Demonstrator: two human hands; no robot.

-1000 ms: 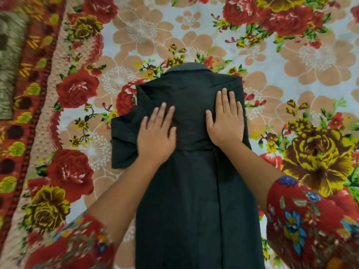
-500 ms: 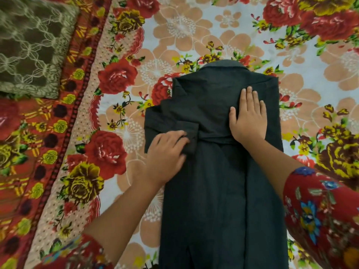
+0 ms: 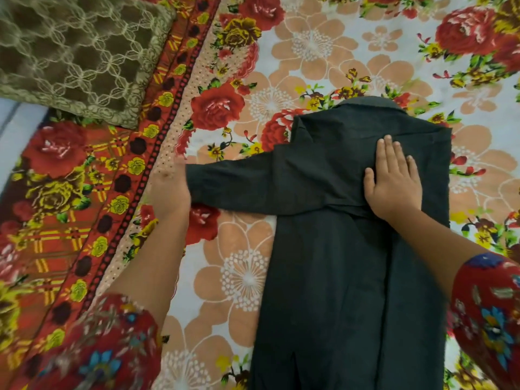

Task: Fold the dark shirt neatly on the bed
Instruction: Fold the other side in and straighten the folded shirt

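The dark shirt (image 3: pixel 337 277) lies back-up on the flowered bed sheet (image 3: pixel 242 277), collar at the far end, its right side folded in. Its left sleeve (image 3: pixel 247 184) is stretched out flat to the left. My left hand (image 3: pixel 171 190) is at the sleeve's cuff end, blurred, and seems to grip the cuff. My right hand (image 3: pixel 394 181) lies flat with fingers spread on the shirt's upper back, pressing it down.
A brown-green patterned cushion (image 3: pixel 76 52) sits at the far left on the sheet's red border (image 3: pixel 70 192). Flowered sheet shows to the left, right and beyond the shirt.
My left hand has pulled the folded left sleeve out to the left, so it now lies straight. The right hand stayed pressed on the shirt. The view has shifted left.
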